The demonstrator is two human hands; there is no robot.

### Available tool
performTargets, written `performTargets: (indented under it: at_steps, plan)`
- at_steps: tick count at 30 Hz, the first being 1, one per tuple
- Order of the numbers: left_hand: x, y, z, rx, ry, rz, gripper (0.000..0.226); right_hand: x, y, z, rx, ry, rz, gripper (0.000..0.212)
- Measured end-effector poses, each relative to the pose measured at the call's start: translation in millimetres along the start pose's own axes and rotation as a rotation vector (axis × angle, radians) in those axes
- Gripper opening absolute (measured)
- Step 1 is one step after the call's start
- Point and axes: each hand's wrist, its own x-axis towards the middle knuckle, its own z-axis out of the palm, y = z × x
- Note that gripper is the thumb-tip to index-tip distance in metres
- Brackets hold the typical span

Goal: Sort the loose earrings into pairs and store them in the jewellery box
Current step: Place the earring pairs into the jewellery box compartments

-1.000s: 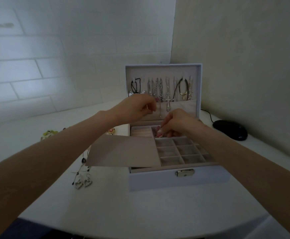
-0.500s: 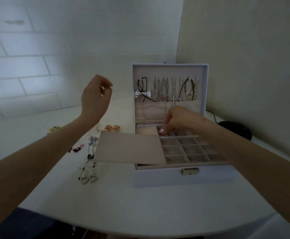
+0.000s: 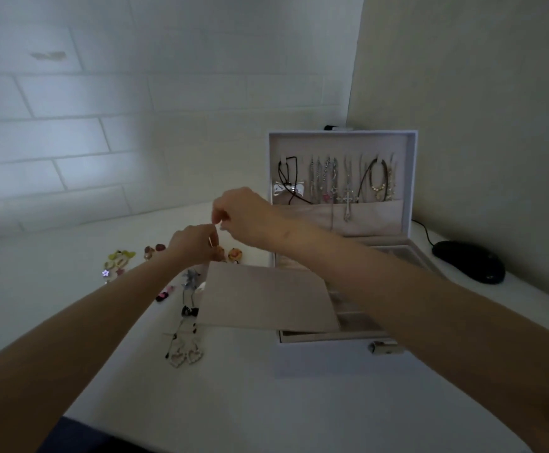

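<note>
I see the left hand (image 3: 194, 245) and right hand (image 3: 245, 214) meet left of the jewellery box (image 3: 325, 358) — both pinch what may be a tiny earring (image 3: 220, 227). Next I'd find its twin among the loose earrings (image 3: 186, 354) nearer me.

Found jewellery box (image 3: 315, 358) casing smooth, matt white, leather-like. Noted lining (image 3: 341, 145) and loose panel (image 3: 266, 299) at its 9 o'clock as soft, matt beige cloth. Recorded clasp (image 3: 386, 348) at 6 o'clock as bright polished metal. Logged necklaces (image 3: 348, 201) as glinting metal chain and dark cord. Observed heart earrings (image 3: 185, 354) at 8 o'clock sparkling, metallic. Rated mouse (image 3: 469, 266) glossy black plastic, table (image 3: 266, 403) smooth matt white.
</note>
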Motion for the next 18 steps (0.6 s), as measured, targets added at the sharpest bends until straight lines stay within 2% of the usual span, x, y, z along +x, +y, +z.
performTargets:
  at_steps: [3,6,10,15,18]
  plan:
    - [-1.2,-2.6,-0.6,-0.017,0.059,-0.007,0.025,22.5,-4.5,18.6,-0.177,-0.081,0.038,0.023]
    - [-2.3,-13.1,-3.9,-0.186,0.168,-0.021,0.027,33.0,0.3,27.5,-0.229,-0.173,0.111,0.023]
    - [-6.8,-23.7,-17.9,-0.348,0.26,-0.058,0.028,40.3,10.8,37.6,-0.256,-0.327,0.206,0.007]
    - [-13.5,-25.2,-29.0,-0.381,0.352,-0.093,0.029,43.6,12.6,46.6,-0.234,-0.359,0.276,0.001]
    - [-19.9,-20.6,-32.8,-0.448,0.389,-0.056,0.021,45.5,11.7,48.7,-0.194,-0.385,0.28,0.01]
